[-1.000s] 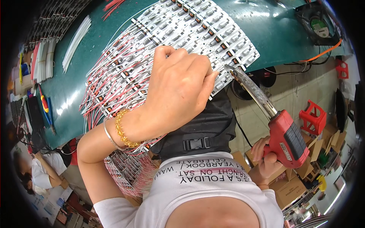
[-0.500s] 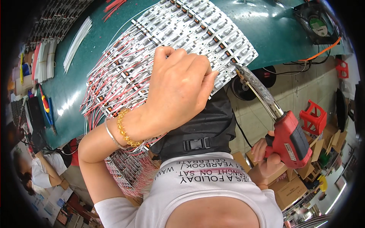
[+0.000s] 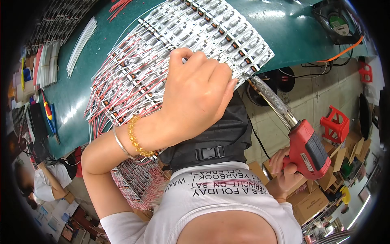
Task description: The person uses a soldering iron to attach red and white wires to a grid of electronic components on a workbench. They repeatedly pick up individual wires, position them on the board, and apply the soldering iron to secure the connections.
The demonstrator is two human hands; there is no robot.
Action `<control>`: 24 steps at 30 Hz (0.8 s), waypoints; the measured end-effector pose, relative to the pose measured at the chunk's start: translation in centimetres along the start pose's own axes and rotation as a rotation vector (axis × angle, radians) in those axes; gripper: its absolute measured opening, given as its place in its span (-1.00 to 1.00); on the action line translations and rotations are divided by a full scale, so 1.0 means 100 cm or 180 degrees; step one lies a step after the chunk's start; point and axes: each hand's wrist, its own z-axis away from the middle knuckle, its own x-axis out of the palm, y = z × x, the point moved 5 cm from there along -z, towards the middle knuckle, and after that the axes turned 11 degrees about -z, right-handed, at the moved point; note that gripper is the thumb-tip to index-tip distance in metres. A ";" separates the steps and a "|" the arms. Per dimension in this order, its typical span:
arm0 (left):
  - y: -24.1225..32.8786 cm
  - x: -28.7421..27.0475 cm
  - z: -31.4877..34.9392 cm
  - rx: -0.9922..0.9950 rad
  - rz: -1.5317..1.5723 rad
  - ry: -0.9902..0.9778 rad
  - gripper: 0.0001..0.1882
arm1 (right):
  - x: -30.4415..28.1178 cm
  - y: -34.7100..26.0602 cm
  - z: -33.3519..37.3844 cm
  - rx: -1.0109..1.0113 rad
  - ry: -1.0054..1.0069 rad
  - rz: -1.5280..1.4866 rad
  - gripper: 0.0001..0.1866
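Observation:
My left hand (image 3: pixel 199 93) is closed over the right part of a panel of white circuit boards (image 3: pixel 239 30). Its fingertips are tucked down out of sight, so whatever they pinch is hidden. Many red and white wires (image 3: pixel 115 81) fan out from the panel's left side. On the right, my right hand (image 3: pixel 286 166) grips the handle of a red and black soldering gun (image 3: pixel 306 148). Its long metal barrel slants up and left, and the dark tip meets the board edge close to my left fingers.
A bundle of white wires (image 3: pixel 81 44) and a screwdriver-like tool (image 3: pixel 50 116) lie on the green table (image 3: pixel 73 134). A black fan (image 3: pixel 339 24) stands at the far right. Below are a red stool (image 3: pixel 335 124), cardboard boxes (image 3: pixel 310 207) and more wired boards (image 3: pixel 136 183). Another person (image 3: pixel 50 181) sits at left.
The soldering tip has shifted slightly left and nearer to me along the board edge. My left hand has slid a little to the right, still closed.

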 end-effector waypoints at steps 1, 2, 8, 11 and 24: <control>0.001 0.001 0.001 0.0045 -0.0062 -0.0006 -0.82 | 0.002 -0.001 0.000 -0.0020 0.0047 0.0019 -0.28; 0.003 0.001 0.001 0.0091 -0.0122 -0.0011 -0.81 | 0.003 -0.001 0.001 -0.0040 0.0096 0.0038 -0.28; 0.003 0.001 0.003 0.0136 -0.0207 0.0073 -0.80 | -0.005 -0.002 -0.006 -0.0078 -0.0269 -0.0253 -0.22; 0.003 0.001 0.003 0.0153 -0.0214 0.0087 -0.80 | -0.005 0.000 -0.006 -0.0070 -0.0301 -0.0261 -0.22; 0.003 0.003 0.005 0.0226 -0.0302 0.0172 -0.79 | 0.004 -0.001 -0.004 0.0040 -0.0156 -0.0150 -0.21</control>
